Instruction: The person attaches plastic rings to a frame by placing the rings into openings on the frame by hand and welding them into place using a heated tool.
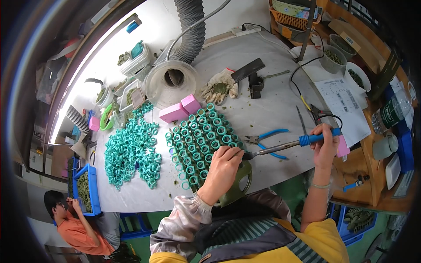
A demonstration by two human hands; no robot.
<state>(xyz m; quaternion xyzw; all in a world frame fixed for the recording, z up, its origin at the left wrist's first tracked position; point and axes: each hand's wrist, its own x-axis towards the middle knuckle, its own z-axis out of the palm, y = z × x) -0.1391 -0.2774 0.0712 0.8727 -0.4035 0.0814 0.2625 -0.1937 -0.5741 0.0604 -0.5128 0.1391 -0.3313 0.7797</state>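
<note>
My right hand (324, 141) is closed round the blue handle of a soldering iron (280, 147), whose metal shaft points left. The flat tip of the iron ends right by the fingers of my left hand (223, 168). My left hand lies over the right front part of a block of teal rings (197, 140) set in slanting rows. Its fingers are curled; what they hold is hidden beneath them. An olive-green part with a loop-shaped handle (240, 180) sticks out past my left hand at the table's front edge. Blue-handled pliers (268, 143) lie beyond the iron's shaft.
Loose teal rings (131, 151) lie heaped left. Pink blocks (174, 113) and a dirty glove (220, 85) lie behind the rows, near a ducted clear funnel (158, 90). A black cable runs from the iron past a paper sheet (337, 103). A person in orange (83, 225) sits left by blue crates.
</note>
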